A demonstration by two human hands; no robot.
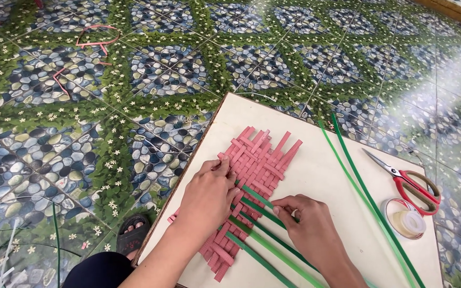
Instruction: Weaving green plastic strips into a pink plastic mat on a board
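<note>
A woven mat of pink strips lies on a pale board. Several green strips are threaded across its near part. My left hand presses flat on the weave, fingertips at the pink strips on its left side. My right hand pinches one green strip between thumb and fingers at the mat's right edge.
Two long green strips run down the board's right side. Red-handled scissors and a roll of clear tape lie at the right. Pink scraps sit on the pebble-patterned tile floor. A sandalled foot shows at the board's near-left edge.
</note>
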